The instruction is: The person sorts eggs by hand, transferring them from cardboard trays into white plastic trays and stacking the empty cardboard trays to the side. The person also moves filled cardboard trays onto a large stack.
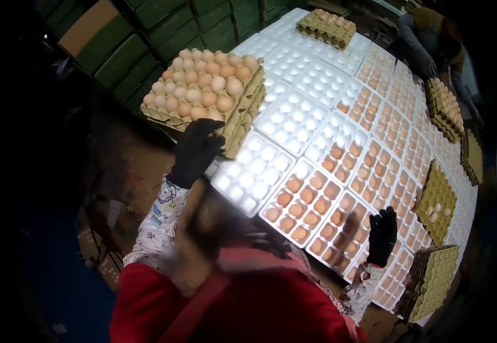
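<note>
My left hand, in a black glove, is at the front corner of a stack of pulp trays full of eggs at the table's left edge. Its fingers bend over an egg at that corner; whether they grip it is hidden. To the right, my right hand, also black-gloved, hovers over white trays of brown eggs with its fingers curled; what they hold, if anything, is too small to tell. Between my hands lie a white tray without eggs and a partly filled white tray.
Green boxes are piled behind on the left. More egg stacks stand at the table's far end and right side. A pulp tray with a few eggs and stacked empty pulp trays are at right. A co-worker stands across.
</note>
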`<act>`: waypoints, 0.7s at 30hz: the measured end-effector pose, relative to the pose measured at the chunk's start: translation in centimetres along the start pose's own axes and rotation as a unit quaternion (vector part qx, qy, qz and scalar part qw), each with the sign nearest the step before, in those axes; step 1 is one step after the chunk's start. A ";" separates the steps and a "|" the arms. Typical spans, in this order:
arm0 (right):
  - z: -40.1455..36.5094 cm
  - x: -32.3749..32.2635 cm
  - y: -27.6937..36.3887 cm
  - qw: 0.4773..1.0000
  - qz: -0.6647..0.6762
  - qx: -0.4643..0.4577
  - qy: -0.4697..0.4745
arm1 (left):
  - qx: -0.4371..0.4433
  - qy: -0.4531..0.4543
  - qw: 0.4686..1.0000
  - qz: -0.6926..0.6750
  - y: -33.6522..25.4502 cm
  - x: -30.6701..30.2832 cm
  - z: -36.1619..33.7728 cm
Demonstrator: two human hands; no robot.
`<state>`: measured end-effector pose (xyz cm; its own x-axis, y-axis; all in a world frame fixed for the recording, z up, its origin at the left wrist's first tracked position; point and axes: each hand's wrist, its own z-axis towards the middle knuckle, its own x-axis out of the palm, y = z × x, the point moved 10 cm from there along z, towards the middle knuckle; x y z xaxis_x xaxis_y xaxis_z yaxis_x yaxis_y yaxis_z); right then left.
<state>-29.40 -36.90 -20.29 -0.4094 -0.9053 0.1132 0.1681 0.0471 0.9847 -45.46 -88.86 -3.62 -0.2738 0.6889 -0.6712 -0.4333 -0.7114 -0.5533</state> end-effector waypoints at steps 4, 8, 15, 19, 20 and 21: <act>3.4 30.2 5.0 0.964 -0.013 0.129 0.232 | 0.100 0.133 0.963 0.212 6.6 -2.5 3.7; 2.6 48.4 6.6 0.842 -0.345 -0.021 0.414 | 0.178 0.224 0.924 0.254 7.5 0.2 4.9; 2.9 55.3 5.3 0.689 -0.614 -0.179 0.341 | 0.270 0.295 0.907 0.132 8.0 1.5 5.5; 4.9 52.7 7.4 0.860 -0.372 -0.072 0.342 | 0.237 0.267 0.933 -0.053 9.1 -0.2 7.4; 5.9 50.9 6.7 0.917 -0.256 -0.022 0.305 | 0.208 0.242 0.945 -0.076 9.6 -0.7 8.3; 6.8 49.4 6.4 0.956 -0.133 0.026 0.262 | 0.041 0.287 0.932 -0.218 11.1 -0.7 9.3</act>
<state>-54.69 -78.47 -7.53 0.0763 -0.9747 -0.2103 0.0711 -0.2051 0.9762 -58.01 -95.93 -4.71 0.4377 0.7055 -0.5574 -0.4660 -0.3523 -0.8117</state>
